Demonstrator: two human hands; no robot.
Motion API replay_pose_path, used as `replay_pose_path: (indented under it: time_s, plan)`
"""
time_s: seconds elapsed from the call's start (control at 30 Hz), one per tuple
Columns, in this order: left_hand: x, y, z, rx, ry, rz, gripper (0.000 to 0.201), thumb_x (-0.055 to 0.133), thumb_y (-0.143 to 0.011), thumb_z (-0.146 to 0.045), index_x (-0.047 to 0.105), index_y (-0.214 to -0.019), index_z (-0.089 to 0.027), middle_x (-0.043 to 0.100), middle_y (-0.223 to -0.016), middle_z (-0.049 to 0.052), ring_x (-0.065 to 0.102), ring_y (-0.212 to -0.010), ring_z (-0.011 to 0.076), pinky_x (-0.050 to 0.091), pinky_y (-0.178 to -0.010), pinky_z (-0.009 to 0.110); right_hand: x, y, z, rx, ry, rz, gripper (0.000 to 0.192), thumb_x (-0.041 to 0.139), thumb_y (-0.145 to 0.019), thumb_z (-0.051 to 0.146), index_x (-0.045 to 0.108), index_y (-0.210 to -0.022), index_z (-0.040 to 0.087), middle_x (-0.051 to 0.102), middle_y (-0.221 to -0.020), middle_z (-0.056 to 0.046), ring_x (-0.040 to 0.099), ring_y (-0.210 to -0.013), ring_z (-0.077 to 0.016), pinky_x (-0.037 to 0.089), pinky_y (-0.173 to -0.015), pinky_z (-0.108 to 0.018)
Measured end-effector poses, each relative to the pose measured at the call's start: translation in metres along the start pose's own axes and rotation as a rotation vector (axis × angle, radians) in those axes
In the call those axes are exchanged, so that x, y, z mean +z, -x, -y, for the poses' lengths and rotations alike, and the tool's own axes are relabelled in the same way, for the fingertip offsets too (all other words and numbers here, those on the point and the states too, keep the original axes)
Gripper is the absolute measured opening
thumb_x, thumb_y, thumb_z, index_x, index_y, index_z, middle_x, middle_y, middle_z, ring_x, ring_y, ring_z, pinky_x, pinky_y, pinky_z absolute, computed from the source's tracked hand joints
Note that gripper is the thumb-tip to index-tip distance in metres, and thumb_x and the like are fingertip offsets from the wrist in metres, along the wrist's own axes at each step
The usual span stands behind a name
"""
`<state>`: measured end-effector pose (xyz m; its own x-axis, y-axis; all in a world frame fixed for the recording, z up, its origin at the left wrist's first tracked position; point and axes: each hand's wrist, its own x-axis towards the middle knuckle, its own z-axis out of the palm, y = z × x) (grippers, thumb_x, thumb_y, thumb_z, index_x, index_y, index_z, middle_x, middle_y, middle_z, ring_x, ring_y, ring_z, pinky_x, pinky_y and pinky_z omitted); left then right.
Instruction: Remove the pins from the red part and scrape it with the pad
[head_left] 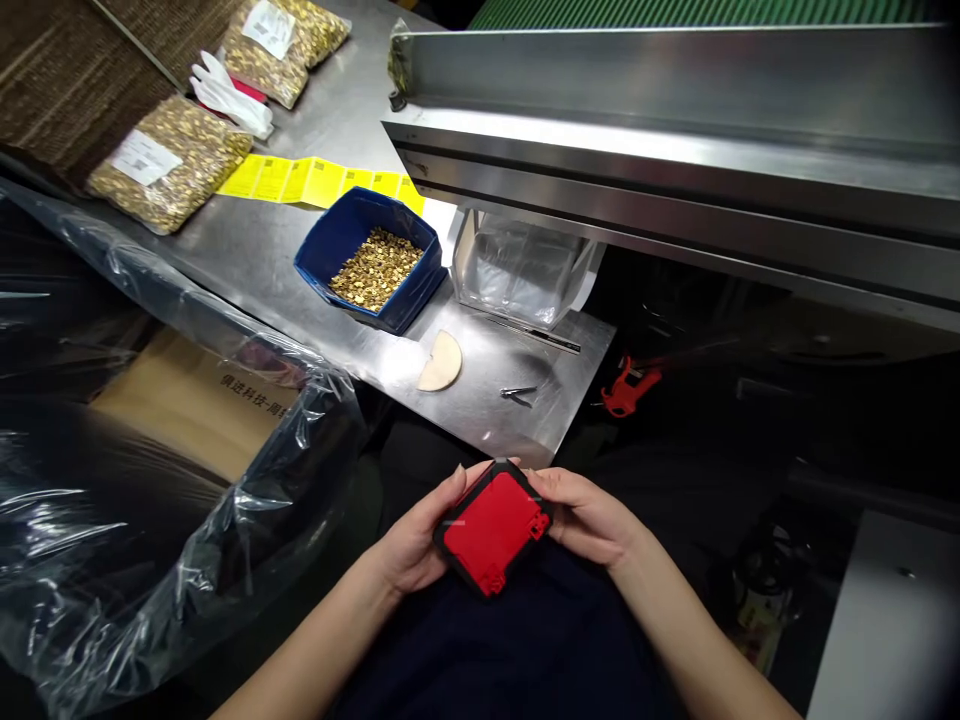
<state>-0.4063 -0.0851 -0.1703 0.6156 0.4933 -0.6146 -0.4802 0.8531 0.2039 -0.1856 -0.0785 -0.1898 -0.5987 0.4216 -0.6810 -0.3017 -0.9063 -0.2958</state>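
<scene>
A small red and black plastic case point(491, 530) is held between my two hands, above my lap. My left hand point(424, 535) grips its left side, thumb along the upper edge. On the opposite side, the fingers of my right hand point(581, 510) are closed around the upper right corner. The case looks closed, its red face turned up towards me. Beyond my hands, a nail clipper-like metal tool point(519, 394) lies on the metal table point(487, 430). Near it is a pale half-round piece point(441, 362). Small brass-coloured parts point(379, 268) fill the bottom of a blue bin point(322, 250).
Bags of brass parts point(176, 160) and a white glove point(229, 95) lie at the back left, near yellow labels point(292, 180). A clear bin of plastic bags point(517, 265) sits under a metal conveyor frame point(637, 150). Plastic sheeting point(300, 540) drapes a carton point(195, 400) at left.
</scene>
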Motion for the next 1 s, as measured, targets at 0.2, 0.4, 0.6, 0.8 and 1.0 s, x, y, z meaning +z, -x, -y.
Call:
replay_pose_path:
  time_s: [0.2, 0.4, 0.6, 0.8, 1.0]
  plan:
    - [-0.032, 0.019, 0.002, 0.023, 0.035, 0.128, 0.044, 0.071, -0.091, -0.044, 0.057, -0.127, -0.024, 0.069, -0.123, 0.012, 0.070, -0.109, 0.0324, 0.057, -0.089, 0.044, 0.031, -0.021, 0.023, -0.195, 0.781, -0.065, 0.032, 0.059, -0.097, 0.047, 0.071, -0.088, 0.018, 0.069, -0.079, -0.001, 0.063, -0.071, -0.0156, 0.048, -0.070, -0.027]
    - [-0.040, 0.030, 0.010, 0.137, 0.077, -0.161, 0.033, 0.060, -0.098, -0.041, 0.053, -0.126, -0.024, 0.063, -0.138, 0.019, 0.070, -0.112, 0.0359, 0.056, -0.094, 0.048, 0.059, -0.096, 0.081, -0.790, 1.745, -0.328, 0.039, 0.045, -0.096, 0.007, 0.063, -0.125, 0.026, 0.063, -0.133, -0.007, 0.060, -0.116, -0.0238, 0.050, -0.092, -0.036]
    - [-0.042, 0.020, 0.014, 0.196, 0.089, -0.253, 0.047, 0.054, -0.101, -0.045, 0.056, -0.138, -0.016, 0.060, -0.143, 0.018, 0.068, -0.116, 0.0346, 0.057, -0.093, 0.044, 0.065, -0.144, 0.117, -0.845, 2.139, -0.080, 0.032, 0.061, -0.089, 0.006, 0.062, -0.120, 0.018, 0.060, -0.139, -0.014, 0.039, -0.144, -0.0318, 0.025, -0.119, -0.053]
    - [-0.050, 0.020, 0.020, 0.267, 0.145, -0.194, 0.052, 0.054, -0.100, -0.042, 0.052, -0.145, -0.016, 0.062, -0.142, 0.018, 0.066, -0.120, 0.0339, 0.052, -0.102, 0.045, 0.061, -0.067, 0.079, -0.615, 1.392, -0.079, 0.034, 0.056, -0.095, 0.047, 0.057, -0.117, 0.021, 0.068, -0.103, -0.005, 0.066, -0.088, -0.0215, 0.052, -0.085, -0.036]
    - [-0.045, 0.017, 0.015, 0.246, 0.180, -0.184, 0.051, 0.054, -0.099, -0.040, 0.054, -0.141, -0.013, 0.066, -0.137, 0.019, 0.071, -0.110, 0.0310, 0.054, -0.098, 0.043, 0.032, 0.014, 0.003, -0.192, 0.849, -0.090, 0.027, 0.049, -0.102, 0.044, 0.059, -0.114, 0.023, 0.073, -0.087, 0.000, 0.070, -0.069, -0.0163, 0.050, -0.063, -0.025]
